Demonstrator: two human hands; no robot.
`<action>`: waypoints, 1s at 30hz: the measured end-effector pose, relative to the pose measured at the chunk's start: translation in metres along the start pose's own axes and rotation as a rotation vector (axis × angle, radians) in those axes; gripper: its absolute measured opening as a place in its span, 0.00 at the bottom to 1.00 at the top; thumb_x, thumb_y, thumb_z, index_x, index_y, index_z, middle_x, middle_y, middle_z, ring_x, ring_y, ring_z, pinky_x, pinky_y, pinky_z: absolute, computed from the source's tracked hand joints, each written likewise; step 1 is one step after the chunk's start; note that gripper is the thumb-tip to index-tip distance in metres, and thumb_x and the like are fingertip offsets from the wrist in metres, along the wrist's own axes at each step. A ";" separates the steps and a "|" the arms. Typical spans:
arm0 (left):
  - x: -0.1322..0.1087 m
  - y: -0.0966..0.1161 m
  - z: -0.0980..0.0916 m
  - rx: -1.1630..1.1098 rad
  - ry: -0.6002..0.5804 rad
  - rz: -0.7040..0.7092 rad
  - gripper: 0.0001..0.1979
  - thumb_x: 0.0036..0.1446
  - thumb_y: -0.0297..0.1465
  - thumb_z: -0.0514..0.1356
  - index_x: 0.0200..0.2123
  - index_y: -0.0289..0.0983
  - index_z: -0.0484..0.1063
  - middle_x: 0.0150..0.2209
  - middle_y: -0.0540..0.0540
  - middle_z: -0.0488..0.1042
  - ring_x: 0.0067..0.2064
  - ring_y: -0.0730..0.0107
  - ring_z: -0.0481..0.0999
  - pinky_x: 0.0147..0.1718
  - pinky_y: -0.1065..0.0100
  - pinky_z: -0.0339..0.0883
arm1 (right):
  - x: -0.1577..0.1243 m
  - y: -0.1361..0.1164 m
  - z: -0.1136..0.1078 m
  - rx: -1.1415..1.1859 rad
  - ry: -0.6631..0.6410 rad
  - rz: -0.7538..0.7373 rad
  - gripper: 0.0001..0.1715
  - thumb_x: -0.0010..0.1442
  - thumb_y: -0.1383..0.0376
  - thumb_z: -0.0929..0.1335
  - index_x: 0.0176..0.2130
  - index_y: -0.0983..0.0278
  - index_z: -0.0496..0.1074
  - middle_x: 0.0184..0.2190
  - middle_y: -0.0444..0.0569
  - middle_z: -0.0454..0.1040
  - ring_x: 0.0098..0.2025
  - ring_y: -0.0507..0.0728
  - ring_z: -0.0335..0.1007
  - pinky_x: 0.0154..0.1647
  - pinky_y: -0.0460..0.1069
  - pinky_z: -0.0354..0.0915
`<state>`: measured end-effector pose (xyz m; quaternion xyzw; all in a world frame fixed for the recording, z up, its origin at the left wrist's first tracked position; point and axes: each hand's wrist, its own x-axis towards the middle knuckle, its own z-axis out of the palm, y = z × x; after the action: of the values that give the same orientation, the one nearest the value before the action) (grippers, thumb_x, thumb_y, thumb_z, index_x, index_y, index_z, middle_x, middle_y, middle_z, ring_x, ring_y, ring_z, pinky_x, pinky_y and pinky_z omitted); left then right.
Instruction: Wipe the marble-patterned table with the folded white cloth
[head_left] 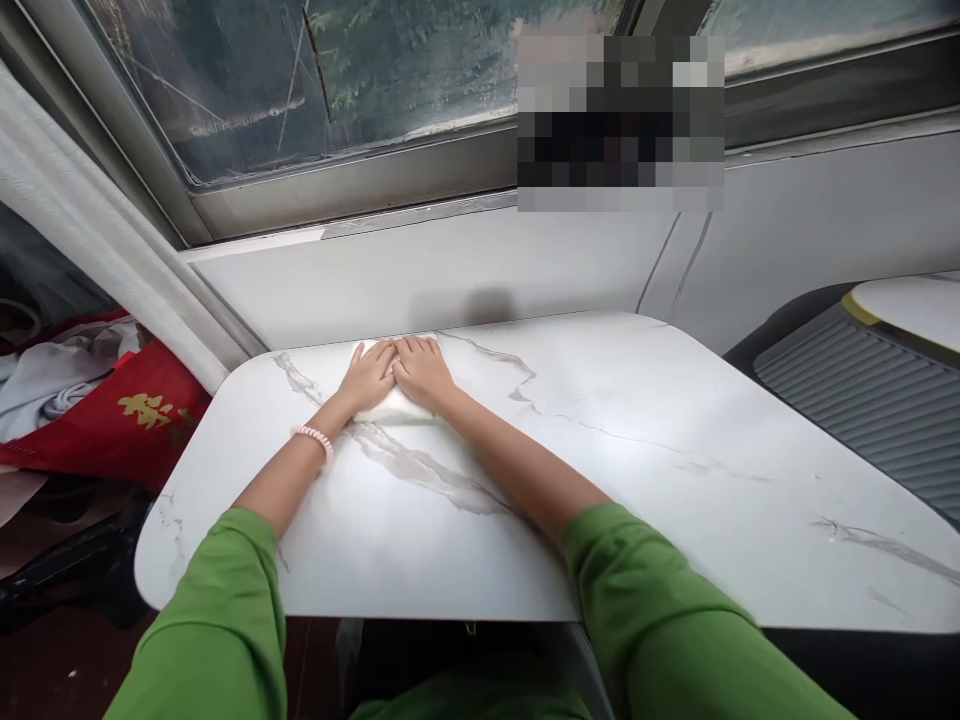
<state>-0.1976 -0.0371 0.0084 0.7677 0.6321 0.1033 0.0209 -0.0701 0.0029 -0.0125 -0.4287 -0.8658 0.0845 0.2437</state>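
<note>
- Pressing down flat, the left hand and the right hand are laid side by side with their inner edges touching, and the fingertips are pointed toward 12 o'clock.
- Neither hand is clenched. The fingers are stretched out and nothing is grasped, and the palms are only laid upon a white pad.
- The white pad is seen under the heels of both palms, on the marble table, at about 10 o'clock from the tabletop's middle. Whether it is cloth or paper cannot be told.
- A pink bead bracelet is worn on the left wrist, at 7 o'clock from the left hand.
- Green sleeves are seen on both forearms at 6 o'clock, over the table's near edge.
- A window is set at 12 o'clock, beyond the table.
- A red bag with gold print is seen at 9 o'clock, off the table.
- A grey ribbed mat is placed at 3 o'clock, beside the table's right edge.
</note>
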 end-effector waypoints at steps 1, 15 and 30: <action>0.009 -0.004 0.000 -0.012 0.009 0.003 0.25 0.64 0.30 0.47 0.64 0.39 0.59 0.68 0.42 0.59 0.68 0.63 0.56 0.68 0.50 0.37 | 0.009 0.004 0.002 0.002 0.005 0.010 0.24 0.62 0.70 0.55 0.54 0.70 0.67 0.54 0.60 0.71 0.57 0.64 0.62 0.64 0.59 0.49; 0.021 0.001 0.010 -0.012 0.025 -0.064 0.24 0.65 0.31 0.45 0.64 0.40 0.58 0.69 0.42 0.57 0.70 0.63 0.52 0.69 0.48 0.36 | 0.011 0.016 -0.004 0.029 0.001 0.008 0.24 0.63 0.70 0.54 0.54 0.68 0.66 0.57 0.57 0.70 0.60 0.61 0.61 0.67 0.58 0.46; -0.108 0.162 0.028 -0.006 -0.001 0.104 0.29 0.65 0.34 0.46 0.67 0.31 0.55 0.69 0.35 0.53 0.71 0.52 0.49 0.69 0.44 0.35 | -0.190 0.028 -0.078 -0.076 -0.032 -0.020 0.30 0.60 0.69 0.55 0.59 0.72 0.65 0.61 0.58 0.67 0.65 0.62 0.56 0.69 0.60 0.46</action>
<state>-0.0557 -0.1720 -0.0069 0.7996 0.5909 0.1057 0.0178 0.0854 -0.1335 -0.0211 -0.4275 -0.8765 0.0557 0.2143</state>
